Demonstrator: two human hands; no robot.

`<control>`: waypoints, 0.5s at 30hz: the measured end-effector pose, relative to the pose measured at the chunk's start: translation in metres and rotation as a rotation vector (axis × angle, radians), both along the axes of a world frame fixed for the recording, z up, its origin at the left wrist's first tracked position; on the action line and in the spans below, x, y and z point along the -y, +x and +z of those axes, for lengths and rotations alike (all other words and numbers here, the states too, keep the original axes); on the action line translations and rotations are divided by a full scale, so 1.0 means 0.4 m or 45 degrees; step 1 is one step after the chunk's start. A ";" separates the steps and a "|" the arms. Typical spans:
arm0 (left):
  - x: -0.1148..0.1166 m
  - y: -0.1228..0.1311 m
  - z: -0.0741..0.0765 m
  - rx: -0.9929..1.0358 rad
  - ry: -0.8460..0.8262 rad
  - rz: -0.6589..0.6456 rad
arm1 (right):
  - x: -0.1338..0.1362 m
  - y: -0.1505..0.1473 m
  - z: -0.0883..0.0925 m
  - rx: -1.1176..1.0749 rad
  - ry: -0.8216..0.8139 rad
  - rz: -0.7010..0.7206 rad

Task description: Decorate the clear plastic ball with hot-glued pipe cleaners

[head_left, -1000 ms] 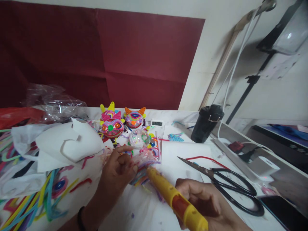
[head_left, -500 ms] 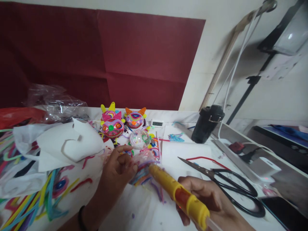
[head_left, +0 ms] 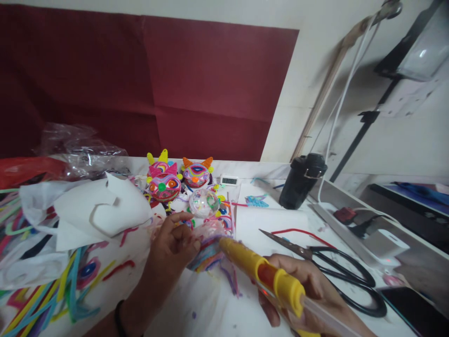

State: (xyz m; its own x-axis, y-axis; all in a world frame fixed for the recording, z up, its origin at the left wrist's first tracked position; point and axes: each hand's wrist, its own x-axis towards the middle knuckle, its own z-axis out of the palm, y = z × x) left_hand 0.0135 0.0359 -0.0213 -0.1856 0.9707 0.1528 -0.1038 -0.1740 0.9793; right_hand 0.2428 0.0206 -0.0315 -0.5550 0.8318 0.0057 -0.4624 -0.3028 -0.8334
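Observation:
My right hand [head_left: 308, 285] is closed around a yellow hot glue gun [head_left: 249, 260] with a clear glue stick coming out of its back end. The gun's nose reaches the edge of a clear ball [head_left: 206, 257] partly covered in blue, orange and purple pipe cleaners. My left hand [head_left: 175, 245] grips that ball from its left side, thumb and fingers bent against it. Loose purple and pink pipe cleaner ends [head_left: 229, 278] hang from its right side. The exact spot where the nose meets the ball is hard to make out.
Scissors [head_left: 308, 252] lie right of the glue gun, near a phone [head_left: 417, 309]. Behind stand decorated animal-face balls [head_left: 164, 186], a clear half-sphere [head_left: 203, 202], a small timer [head_left: 229, 180] and a black bottle [head_left: 301, 182]. Crumpled paper [head_left: 119, 206] and pipe cleaners [head_left: 45, 299] cover the left.
The glue gun has tilted and shifted slightly in my right hand, showing more of the glue stick and the handle. My left hand and the ball stay in place.

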 end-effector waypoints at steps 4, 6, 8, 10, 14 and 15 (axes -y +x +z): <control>-0.003 -0.002 -0.009 -0.020 0.033 0.009 | -0.006 -0.004 0.001 -0.007 0.021 0.068; -0.005 -0.004 -0.014 -0.031 0.047 -0.008 | -0.009 -0.005 -0.001 -0.028 0.034 0.093; -0.007 -0.007 -0.017 -0.052 0.055 -0.026 | -0.011 -0.005 -0.007 -0.044 0.056 0.098; -0.007 -0.009 -0.017 -0.081 0.068 -0.031 | -0.011 -0.005 -0.011 -0.056 0.101 0.111; -0.006 -0.009 -0.017 -0.087 0.069 -0.053 | -0.010 0.003 0.002 -0.002 0.126 0.106; -0.006 -0.009 -0.017 -0.083 0.068 -0.057 | -0.010 0.007 0.010 0.057 0.130 0.133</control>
